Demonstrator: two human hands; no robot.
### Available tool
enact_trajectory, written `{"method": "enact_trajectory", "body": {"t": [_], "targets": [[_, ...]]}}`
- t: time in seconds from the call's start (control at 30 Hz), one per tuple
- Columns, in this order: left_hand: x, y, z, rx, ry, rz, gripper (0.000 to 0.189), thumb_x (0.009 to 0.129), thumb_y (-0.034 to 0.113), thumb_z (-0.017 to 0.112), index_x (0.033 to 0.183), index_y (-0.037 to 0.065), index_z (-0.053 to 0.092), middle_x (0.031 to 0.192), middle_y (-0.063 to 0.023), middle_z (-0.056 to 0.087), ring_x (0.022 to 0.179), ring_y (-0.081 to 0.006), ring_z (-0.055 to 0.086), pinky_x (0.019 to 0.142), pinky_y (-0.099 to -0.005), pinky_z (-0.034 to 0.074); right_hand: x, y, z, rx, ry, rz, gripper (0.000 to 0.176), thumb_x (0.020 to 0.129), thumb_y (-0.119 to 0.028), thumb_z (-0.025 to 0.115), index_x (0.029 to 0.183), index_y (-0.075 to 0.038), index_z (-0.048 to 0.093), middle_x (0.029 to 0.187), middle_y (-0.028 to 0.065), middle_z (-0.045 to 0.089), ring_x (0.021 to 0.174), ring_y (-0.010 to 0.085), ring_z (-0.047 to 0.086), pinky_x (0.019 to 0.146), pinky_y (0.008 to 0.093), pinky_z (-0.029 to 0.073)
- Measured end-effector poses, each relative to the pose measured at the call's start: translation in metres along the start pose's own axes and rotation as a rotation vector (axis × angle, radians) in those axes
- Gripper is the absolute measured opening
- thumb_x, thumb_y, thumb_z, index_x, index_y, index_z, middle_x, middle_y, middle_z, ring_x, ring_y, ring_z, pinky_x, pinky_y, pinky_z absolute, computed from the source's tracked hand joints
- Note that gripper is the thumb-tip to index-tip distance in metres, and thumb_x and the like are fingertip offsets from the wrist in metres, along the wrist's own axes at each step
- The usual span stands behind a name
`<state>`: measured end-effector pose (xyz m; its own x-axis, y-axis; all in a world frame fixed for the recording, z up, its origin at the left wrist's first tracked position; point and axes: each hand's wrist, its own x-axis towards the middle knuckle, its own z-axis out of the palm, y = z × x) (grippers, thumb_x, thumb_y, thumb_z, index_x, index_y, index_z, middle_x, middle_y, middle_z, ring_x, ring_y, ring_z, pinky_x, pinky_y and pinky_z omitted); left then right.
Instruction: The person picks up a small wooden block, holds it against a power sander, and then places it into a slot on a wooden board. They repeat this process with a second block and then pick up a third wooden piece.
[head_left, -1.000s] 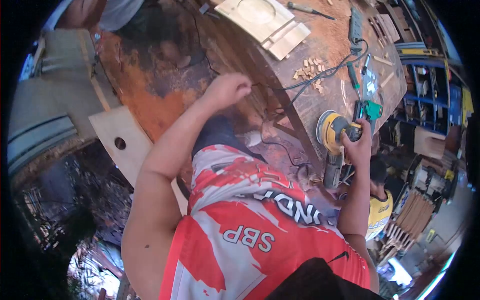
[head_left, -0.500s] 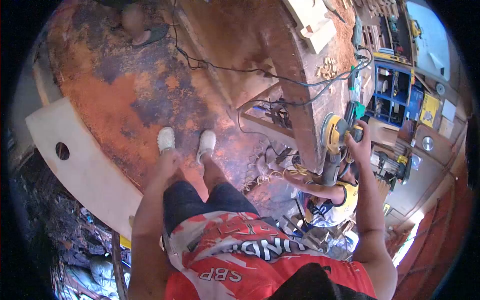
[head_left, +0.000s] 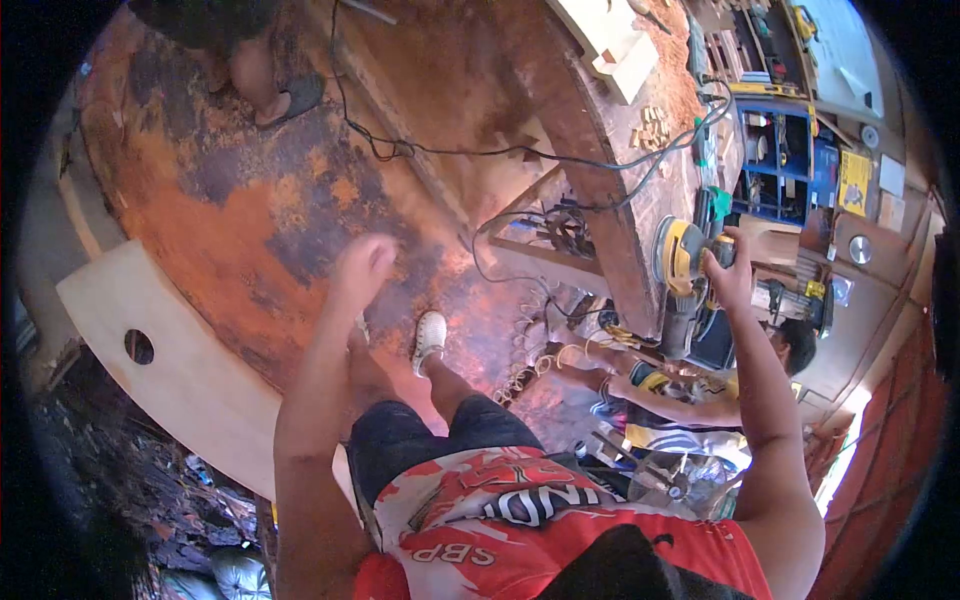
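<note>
My right hand (head_left: 732, 270) is wrapped round the rear of a yellow and black power sander (head_left: 684, 256), which is at the near end of the wooden workbench (head_left: 612, 160). The sander's round pad faces left. A dark hose or dust bag hangs from its lower side. My left hand (head_left: 366, 264) is raised over the stained floor, away from the sander; motion blurs its fingers, and nothing can be made out in it.
A curved pale board (head_left: 190, 350) with a round hole lies at left. Black cables (head_left: 480, 153) cross the bench. Small wood blocks (head_left: 650, 128) lie on it. A co-worker (head_left: 700, 400) is low at right; another person's foot (head_left: 272, 108) shows at upper left. Blue shelving (head_left: 775, 160) stands upper right.
My left hand has moved up and right in the view, away from my leg. My right hand stays on the sander, which has shifted slightly right. The co-worker's head now shows.
</note>
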<state>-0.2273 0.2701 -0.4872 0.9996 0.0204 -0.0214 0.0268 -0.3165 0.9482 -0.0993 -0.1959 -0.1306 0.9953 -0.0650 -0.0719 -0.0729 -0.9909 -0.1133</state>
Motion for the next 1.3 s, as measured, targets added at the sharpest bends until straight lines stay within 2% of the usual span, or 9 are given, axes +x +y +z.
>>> {"method": "enact_trajectory", "body": {"t": [0.13, 0.3, 0.4, 0.47, 0.6, 0.87, 0.97, 1.17, 1.3], "targets": [[0.119, 0.127, -0.034, -0.175, 0.101, 0.156, 0.014, 0.088, 0.011, 0.063, 0.098, 0.002, 0.068, 0.094, -0.0131, 0.067, 0.085, -0.026, 0.066, 0.072, -0.0332, 0.051, 0.0, -0.004, 0.0, -0.061, 0.061, -0.123, 0.055, 0.077, -0.018, 0.073, 0.124, -0.007, 0.048, 0.107, 0.0144, 0.059, 0.099, 0.0262, 0.059, 0.09, 0.0376, 0.047], [0.234, 0.234, -0.036, 0.109, 0.287, 0.648, 0.013, 0.084, 0.012, 0.067, 0.096, 0.006, 0.07, 0.093, -0.009, 0.066, 0.089, -0.0278, 0.063, 0.08, -0.0369, 0.05, -0.001, 0.007, 0.001, 0.06, 0.072, -0.05, 0.057, 0.072, -0.017, 0.074, 0.123, -0.008, 0.05, 0.109, 0.0149, 0.059, 0.099, 0.0296, 0.06, 0.089, 0.0376, 0.047], [0.286, 0.278, -0.021, 0.319, 0.157, 0.774, 0.016, 0.082, 0.013, 0.066, 0.096, 0.008, 0.071, 0.095, -0.0088, 0.065, 0.095, -0.0289, 0.061, 0.086, -0.039, 0.049, -0.004, 0.003, -0.003, 0.091, 0.101, -0.086, 0.055, 0.072, -0.017, 0.075, 0.122, -0.009, 0.051, 0.108, 0.0138, 0.059, 0.098, 0.0296, 0.061, 0.088, 0.0373, 0.047], [0.312, 0.292, -0.006, 0.639, -0.15, 0.819, 0.018, 0.082, 0.015, 0.063, 0.097, 0.009, 0.071, 0.099, -0.0101, 0.065, 0.098, -0.0296, 0.06, 0.088, -0.039, 0.05, -0.006, -0.007, -0.011, 0.124, 0.097, -0.016, 0.053, 0.071, -0.016, 0.074, 0.118, -0.009, 0.052, 0.107, 0.013, 0.058, 0.1, 0.0307, 0.06, 0.088, 0.0375, 0.048], [0.338, 0.32, 0.012, 1.022, -0.51, 0.67, 0.018, 0.081, 0.017, 0.059, 0.09, 0.006, 0.07, 0.1, -0.0139, 0.064, 0.099, -0.0318, 0.062, 0.086, -0.0417, 0.051, -0.002, 0.002, -0.016, 0.159, 0.145, -0.169, 0.05, 0.068, -0.016, 0.075, 0.112, -0.008, 0.053, 0.109, 0.014, 0.056, 0.103, 0.0319, 0.058, 0.088, 0.0372, 0.047], [0.359, 0.361, 0.026, 1.261, -0.764, 0.589, 0.013, 0.081, 0.013, 0.06, 0.085, 0.004, 0.068, 0.095, -0.014, 0.066, 0.089, -0.0292, 0.065, 0.08, -0.0401, 0.053, -0.006, 0.012, -0.027, 0.145, 0.108, -0.199, 0.052, 0.067, -0.022, 0.077, 0.113, -0.013, 0.054, 0.111, 0.0121, 0.055, 0.108, 0.0322, 0.055, 0.087, 0.0413, 0.05], [0.365, 0.365, 0.018, 0.296, -0.616, 0.247, 0.016, 0.089, 0.007, 0.064, 0.103, 0.001, 0.067, 0.084, -0.005, 0.065, 0.078, -0.0106, 0.062, 0.071, -0.0269, 0.052, -0.002, 0.02, -0.024, 0.173, 0.1, -0.249, 0.053, 0.067, -0.022, 0.077, 0.114, -0.013, 0.055, 0.111, 0.015, 0.054, 0.107, 0.034, 0.054, 0.088, 0.0438, 0.049], [0.319, 0.409, 0.066, -0.6, -0.605, -0.129, 0.024, 0.09, 0.009, 0.065, 0.112, 0.001, 0.06, 0.094, -0.0089, 0.066, 0.083, -0.0159, 0.064, 0.076, -0.0293, 0.054, -0.002, 0.027, -0.023, 0.219, 0.14, -0.203, 0.05, 0.067, -0.021, 0.075, 0.113, -0.01, 0.056, 0.114, 0.0166, 0.055, 0.106, 0.0361, 0.056, 0.091, 0.0424, 0.047], [0.328, 0.426, 0.093, -0.946, -0.723, -0.192, 0.019, 0.092, 0.008, 0.063, 0.109, 0.003, 0.06, 0.095, -0.0083, 0.066, 0.087, -0.0178, 0.064, 0.077, -0.0298, 0.054, -0.011, 0.026, -0.039, 0.636, 0.317, 0.155, 0.05, 0.066, -0.017, 0.075, 0.112, -0.007, 0.055, 0.108, 0.016, 0.057, 0.104, 0.0343, 0.057, 0.092, 0.04, 0.045]]}}
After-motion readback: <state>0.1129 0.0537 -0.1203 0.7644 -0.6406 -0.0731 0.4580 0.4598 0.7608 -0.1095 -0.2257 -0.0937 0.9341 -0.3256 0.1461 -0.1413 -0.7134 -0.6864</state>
